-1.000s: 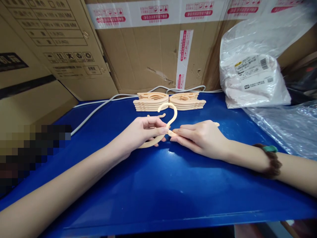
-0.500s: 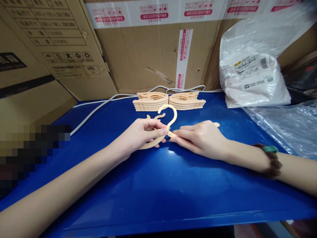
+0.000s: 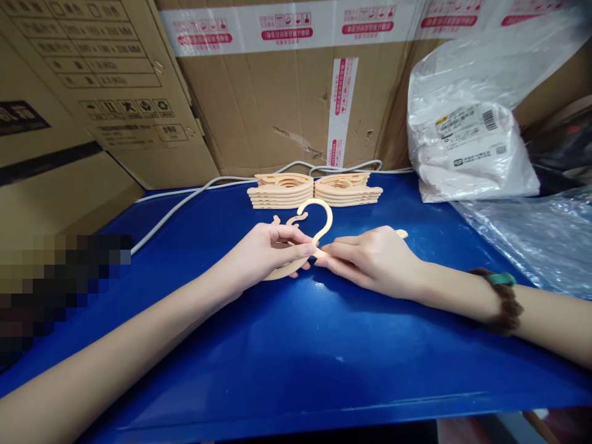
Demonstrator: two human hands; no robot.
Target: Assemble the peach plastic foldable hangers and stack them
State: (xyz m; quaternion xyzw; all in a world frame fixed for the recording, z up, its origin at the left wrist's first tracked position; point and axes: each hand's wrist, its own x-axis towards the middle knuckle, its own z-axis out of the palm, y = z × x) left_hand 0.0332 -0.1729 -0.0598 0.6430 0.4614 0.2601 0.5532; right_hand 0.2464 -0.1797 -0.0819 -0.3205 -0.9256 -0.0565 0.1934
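Observation:
Between my hands is a cream-coloured plastic clothes hanger (image 3: 330, 221), its hook pointing up and away from me. My left hand (image 3: 261, 253) pinches it at the base of the hook, thumb on top, and a curved part of the hanger shows below that hand. My right hand (image 3: 377, 256) is closed around the hanger's right arm, hiding most of it; a small tip pokes out beyond the knuckles. Behind them lie two neat stacks of matching hanger parts, a left stack (image 3: 280, 198) and a right stack (image 3: 348, 196), side by side.
The blue tabletop (image 3: 296, 357) runs to a front edge near me. Cardboard boxes (image 3: 259, 105) stand along the back and left. A white cable (image 3: 171, 213) crosses the rear left. At right are a white plastic parcel bag (image 3: 467, 142) and clear plastic film (image 3: 531, 234).
The hook has shifted very slightly to the right and towards me. Both hands keep their grip on the hanger.

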